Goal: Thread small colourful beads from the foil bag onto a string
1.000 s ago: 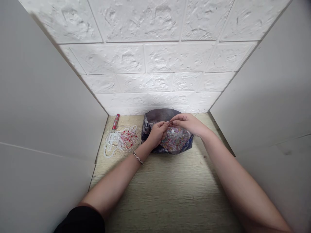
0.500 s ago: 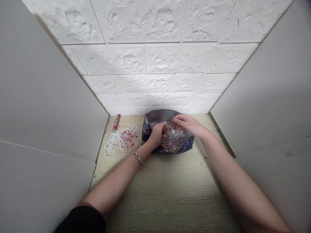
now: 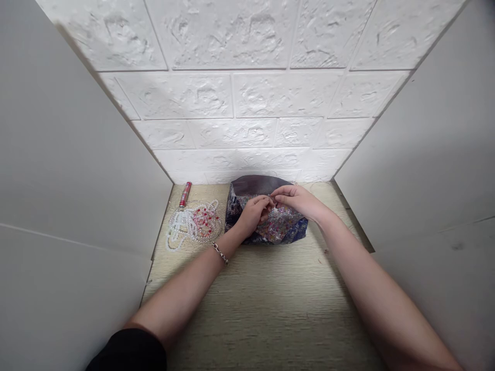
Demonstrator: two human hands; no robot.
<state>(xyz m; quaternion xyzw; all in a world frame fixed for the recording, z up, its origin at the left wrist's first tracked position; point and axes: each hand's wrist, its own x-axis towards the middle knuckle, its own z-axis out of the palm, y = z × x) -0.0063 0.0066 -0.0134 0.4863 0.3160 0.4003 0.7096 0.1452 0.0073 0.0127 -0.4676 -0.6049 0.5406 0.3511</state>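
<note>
A dark plastic bag [image 3: 261, 184] lies open against the wall, holding many small multicoloured beads [image 3: 280, 224]. Over the beads, my left hand [image 3: 254, 213] is closed, thumb and forefinger pinched together. From the other side my right hand [image 3: 296, 200] meets it, its fingertips pinched close to the left ones. Whatever sits between the fingers is too small to make out. Left of the bag is a loose heap of white bead strings [image 3: 181, 225], with red and pink beads [image 3: 206, 220] among them.
Behind the bead strings lies a small red tube [image 3: 185, 195]. The pale wooden tabletop [image 3: 266, 304] is bounded by a white brick-patterned wall [image 3: 255, 93] at the back and grey panels on the left [image 3: 85, 170] and right [image 3: 425, 154].
My hands have come together: the right fingertips moved left and the left fingers loosened from a fist and reached toward them. The bag and bead strings stay in place.
</note>
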